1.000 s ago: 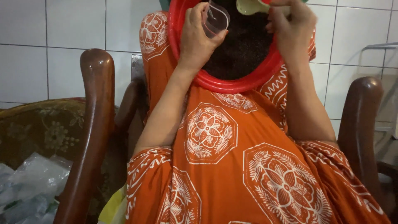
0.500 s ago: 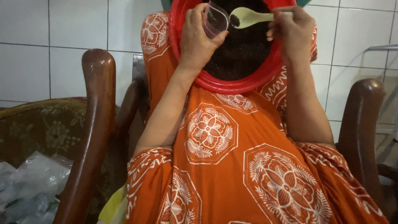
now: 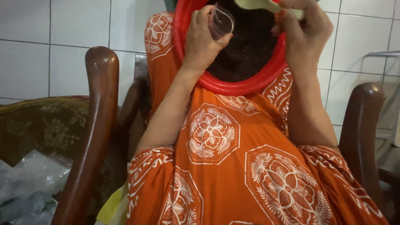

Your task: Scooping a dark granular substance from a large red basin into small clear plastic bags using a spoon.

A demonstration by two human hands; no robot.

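A round red bowl [image 3: 233, 85] full of dark grainy stuff [image 3: 250, 46] rests on my lap, on an orange patterned dress. My left hand [image 3: 202, 41] holds a small clear plastic cup [image 3: 220, 21] tilted over the bowl's left side. Above the right side of the bowl, my right hand [image 3: 302, 29] grips a pale green spoon [image 3: 260, 5], whose scoop points left toward the cup at the top edge of the view.
Dark wooden chair arms stand at the left [image 3: 98, 125] and right [image 3: 360, 129]. Clear plastic bags [image 3: 29, 187] lie on a brown floral cushion [image 3: 46, 125] at the lower left. White tiled wall [image 3: 62, 41] is behind.
The spoon came into view and has moved up and right over the bowl; my right hand shifted slightly. The left hand and cup stay put.
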